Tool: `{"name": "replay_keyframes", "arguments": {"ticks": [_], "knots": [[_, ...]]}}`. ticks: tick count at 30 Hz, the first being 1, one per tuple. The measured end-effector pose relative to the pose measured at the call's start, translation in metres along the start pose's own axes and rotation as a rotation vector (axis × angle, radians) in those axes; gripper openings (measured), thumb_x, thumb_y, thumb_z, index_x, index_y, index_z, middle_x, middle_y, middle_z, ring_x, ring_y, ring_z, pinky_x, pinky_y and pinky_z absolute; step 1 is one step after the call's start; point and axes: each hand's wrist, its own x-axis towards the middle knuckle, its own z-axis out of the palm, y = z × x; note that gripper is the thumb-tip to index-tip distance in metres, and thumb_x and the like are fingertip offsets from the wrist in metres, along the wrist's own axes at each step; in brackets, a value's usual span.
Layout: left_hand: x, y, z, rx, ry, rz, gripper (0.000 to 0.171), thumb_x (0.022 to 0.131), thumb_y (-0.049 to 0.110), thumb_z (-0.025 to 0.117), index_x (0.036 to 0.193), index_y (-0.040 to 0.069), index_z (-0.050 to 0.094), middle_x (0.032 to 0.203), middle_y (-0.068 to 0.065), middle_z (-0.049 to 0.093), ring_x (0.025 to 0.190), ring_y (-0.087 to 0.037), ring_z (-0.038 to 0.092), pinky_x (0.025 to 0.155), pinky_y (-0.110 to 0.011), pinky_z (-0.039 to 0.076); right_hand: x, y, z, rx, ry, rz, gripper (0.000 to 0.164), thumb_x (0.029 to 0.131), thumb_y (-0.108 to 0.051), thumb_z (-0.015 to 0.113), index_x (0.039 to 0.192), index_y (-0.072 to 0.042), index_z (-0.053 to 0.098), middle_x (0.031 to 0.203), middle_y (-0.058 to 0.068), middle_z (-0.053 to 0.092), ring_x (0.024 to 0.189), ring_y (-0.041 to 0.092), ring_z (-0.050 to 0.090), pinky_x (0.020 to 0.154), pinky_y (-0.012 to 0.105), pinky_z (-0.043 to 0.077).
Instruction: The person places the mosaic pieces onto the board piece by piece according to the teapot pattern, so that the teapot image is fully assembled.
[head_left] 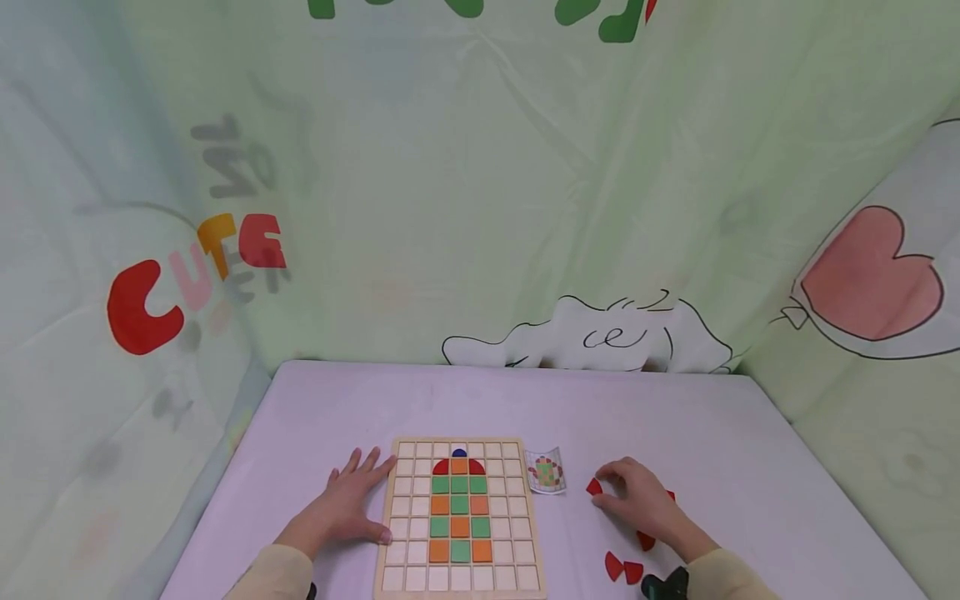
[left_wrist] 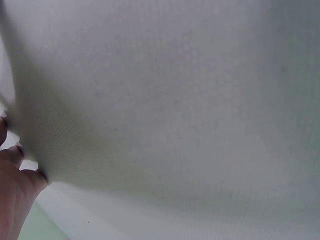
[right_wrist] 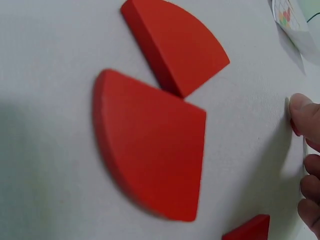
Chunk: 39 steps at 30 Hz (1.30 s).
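A wooden grid board [head_left: 460, 577] lies on the table, with orange and green squares [head_left: 460, 506] stacked in its middle columns. Near the top of that stack are red quarter-circles [head_left: 441, 467] and a small blue piece [head_left: 460, 453]. My left hand [head_left: 341, 507] rests at the board's left edge, fingers spread and thumb on the frame. To the board's right, my right hand [head_left: 641, 502] pinches a red quarter-circle tile [head_left: 594, 487] between thumb and forefinger, at the tabletop. In the right wrist view the thumb mostly hides that tile.
Loose red quarter-circle tiles [right_wrist: 150, 145] lie around and below the right hand, some partly covered by it. A small printed picture card [head_left: 546, 472] sits against the board's right side. Fabric walls [head_left: 450, 208] enclose the table [head_left: 322, 417] at the back and sides.
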Motion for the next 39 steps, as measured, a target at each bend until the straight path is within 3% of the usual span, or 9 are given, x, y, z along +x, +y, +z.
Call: {"name": "replay_keyframes", "arguments": {"ticks": [18,28,39], "knots": [[0.001,-0.002,0.0,0.007,-0.003,0.01,0.117,0.059,0.037,0.098,0.157,0.011,0.04,0.166,-0.024,0.027,0.155,-0.053,0.011,0.118,-0.078,0.012,0.001,-0.01,0.008,-0.007,0.052,0.059,0.027,0.084,-0.015,0.083,0.105,-0.001,0.072,0.096,0.007,0.066,0.088,0.019,0.058,0.083,0.04,0.062],[-0.001,0.0,-0.001,0.002,0.0,0.011,0.117,0.058,0.035,0.099,0.157,0.01,0.041,0.166,-0.025,0.027,0.155,-0.053,0.011,0.118,-0.078,0.012,-0.003,-0.014,0.004,0.017,0.069,0.076,0.028,0.086,-0.018,0.081,0.105,0.0,0.072,0.098,0.008,0.067,0.091,0.021,0.06,0.084,0.042,0.061],[-0.002,0.003,-0.002,0.003,-0.004,0.007,0.117,0.058,0.037,0.098,0.157,0.01,0.04,0.166,-0.025,0.027,0.155,-0.053,0.011,0.118,-0.078,0.012,-0.008,-0.044,-0.001,0.108,0.09,0.077,0.026,0.084,-0.016,0.082,0.103,-0.001,0.073,0.099,0.009,0.068,0.096,0.024,0.063,0.083,0.042,0.062]]}}
